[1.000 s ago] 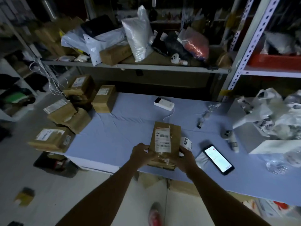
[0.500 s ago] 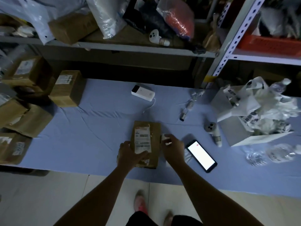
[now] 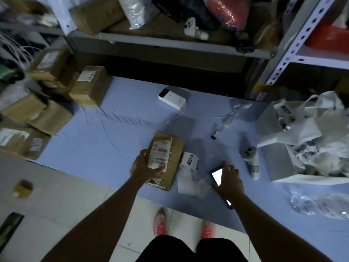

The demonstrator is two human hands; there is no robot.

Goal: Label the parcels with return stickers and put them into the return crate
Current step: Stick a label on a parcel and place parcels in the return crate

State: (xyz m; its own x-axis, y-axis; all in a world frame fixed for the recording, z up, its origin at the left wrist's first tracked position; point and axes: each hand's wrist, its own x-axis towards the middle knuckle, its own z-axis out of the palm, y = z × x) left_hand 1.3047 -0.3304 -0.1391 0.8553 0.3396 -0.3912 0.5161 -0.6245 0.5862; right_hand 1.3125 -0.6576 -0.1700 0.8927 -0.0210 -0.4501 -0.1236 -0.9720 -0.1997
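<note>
On the pale blue cloth-covered table [image 3: 113, 129], the taped brown cardboard parcel [image 3: 175, 148] lay near the front edge, my left hand [image 3: 145, 167] gripping its near corner. My right hand [image 3: 229, 181] was spread wide, holding nothing. The white return-sticker roll [image 3: 190, 159] sat just beside the parcel; the lit black smartphone [image 3: 217, 175] lay beneath my right hand.

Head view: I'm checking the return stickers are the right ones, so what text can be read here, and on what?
"退回件": sticker roll beside the parcel.
"退回件", seemingly: crumpled white paper at right.
Shipping label on the parcel: too blurred to read.
Labels on the stacked boxes at left: too blurred.
</note>
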